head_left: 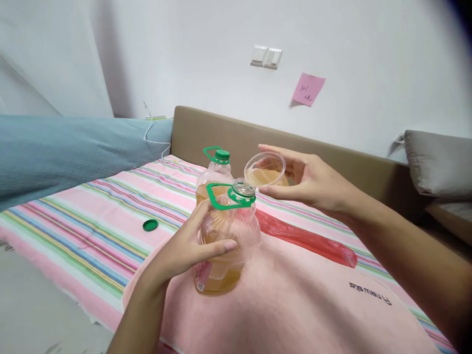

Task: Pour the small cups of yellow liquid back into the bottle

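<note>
While your left hand (pixel 184 248) grips the open bottle (pixel 224 236) by its slick belly, your right hand (pixel 313 179) pinches the thin, bendy cup (pixel 266 169); squeeze gently.

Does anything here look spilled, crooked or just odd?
No spill shows. Oddly, the open bottle stands on a soft pink blanket, steadied by the left hand, while the right hand tips a cup at its mouth; its green cap lies apart.

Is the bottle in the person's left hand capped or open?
Open. The near bottle has a bare neck under the tilted cup, and a green cap lies loose on the blanket.
</note>
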Demonstrator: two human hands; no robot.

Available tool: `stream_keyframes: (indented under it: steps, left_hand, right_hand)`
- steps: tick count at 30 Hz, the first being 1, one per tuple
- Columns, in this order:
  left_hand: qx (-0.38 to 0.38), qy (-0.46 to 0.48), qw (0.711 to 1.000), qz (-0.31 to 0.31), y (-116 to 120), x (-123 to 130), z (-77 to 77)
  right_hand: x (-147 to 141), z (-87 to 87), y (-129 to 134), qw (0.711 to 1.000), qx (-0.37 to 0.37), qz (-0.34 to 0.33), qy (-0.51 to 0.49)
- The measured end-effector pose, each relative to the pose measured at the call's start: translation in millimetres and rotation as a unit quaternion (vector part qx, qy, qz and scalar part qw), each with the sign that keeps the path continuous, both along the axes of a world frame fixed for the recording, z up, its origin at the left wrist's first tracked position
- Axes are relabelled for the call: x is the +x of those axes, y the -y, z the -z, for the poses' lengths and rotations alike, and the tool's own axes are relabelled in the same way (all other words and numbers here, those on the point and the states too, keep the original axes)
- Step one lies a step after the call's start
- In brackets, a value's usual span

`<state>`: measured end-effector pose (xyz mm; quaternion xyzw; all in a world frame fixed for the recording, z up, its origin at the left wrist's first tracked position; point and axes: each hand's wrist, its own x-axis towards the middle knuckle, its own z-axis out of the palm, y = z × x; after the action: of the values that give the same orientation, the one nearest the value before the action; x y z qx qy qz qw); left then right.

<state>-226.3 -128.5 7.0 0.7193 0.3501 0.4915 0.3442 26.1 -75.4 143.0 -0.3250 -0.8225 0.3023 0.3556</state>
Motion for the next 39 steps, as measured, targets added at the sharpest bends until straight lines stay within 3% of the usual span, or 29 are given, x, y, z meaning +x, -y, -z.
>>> stream_keyframes:
  steps: [39]
  left_hand:
    - [-0.008,0.001,1.000,0.009,0,0,0.3]
  right_hand:
    - [-6,-12.6,7,0.992,0.100,0.011,0.077]
